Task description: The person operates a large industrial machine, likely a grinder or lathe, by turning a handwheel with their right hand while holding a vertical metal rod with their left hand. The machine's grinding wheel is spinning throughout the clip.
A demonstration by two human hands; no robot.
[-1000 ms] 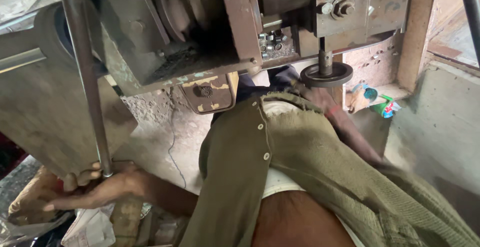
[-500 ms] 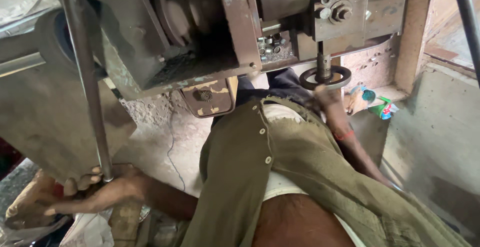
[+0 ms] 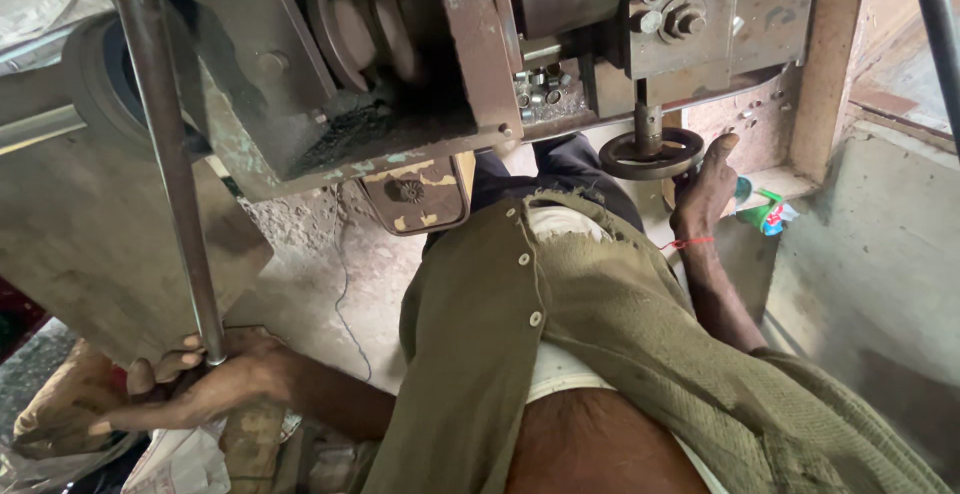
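My left hand point(image 3: 190, 384) is low at the left, its fingers wrapped round the bottom end of a long grey metal rod point(image 3: 165, 154) that rises to the top of the view. My right hand point(image 3: 705, 189) reaches forward and rests its fingers on the rim of a small dark handwheel point(image 3: 652, 152) under a worn metal machine point(image 3: 430, 64). A red thread circles that wrist. An olive button shirt point(image 3: 560, 334) fills the middle.
A grey metal panel point(image 3: 90, 244) leans at the left. A rusty plate point(image 3: 415, 194) hangs below the machine. A green and white packet point(image 3: 765, 212) lies on a ledge by a concrete wall point(image 3: 870, 274). Crumpled bags point(image 3: 170, 459) lie near my left hand.
My right hand has slid from over the handwheel to its right rim. The view has shifted slightly. My left hand stays on the rod.
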